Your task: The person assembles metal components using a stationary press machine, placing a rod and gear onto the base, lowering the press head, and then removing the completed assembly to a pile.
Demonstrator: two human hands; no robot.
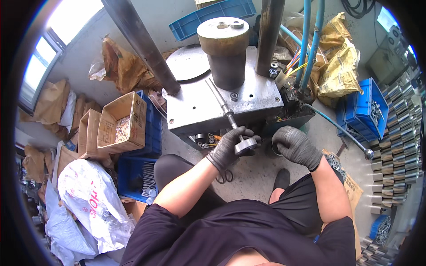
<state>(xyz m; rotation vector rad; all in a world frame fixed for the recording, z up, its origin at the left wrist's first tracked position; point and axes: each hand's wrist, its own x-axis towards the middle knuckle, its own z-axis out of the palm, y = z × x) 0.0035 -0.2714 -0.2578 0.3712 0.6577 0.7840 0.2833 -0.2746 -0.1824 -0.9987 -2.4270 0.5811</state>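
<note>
My left hand (pixel 228 148), in a dark grey glove, is closed round a stepped metal shaft (pixel 218 95). The shaft slants up and away, its thin end over the front of a steel press table (pixel 186 111). At its near end sits a thick round metal disc (pixel 245 145), beside my fingertips. My gloved right hand (pixel 296 146) is curled, its fingers on what looks like a metal ring (pixel 276 150), mostly hidden by the hand. On the table stands a thick dark post with a wide round head (pixel 223 33), and a small bearing (pixel 234 96) lies before it.
Two steel columns (pixel 146 44) rise from the table. A ball-ended lever (pixel 368 154) reaches out to the right. Blue crates (pixel 364 111) and cardboard boxes (pixel 126 124) flank me. Stacked metal cylinders (pixel 397 146) line the right side. Scissors (pixel 225 177) are below my left hand.
</note>
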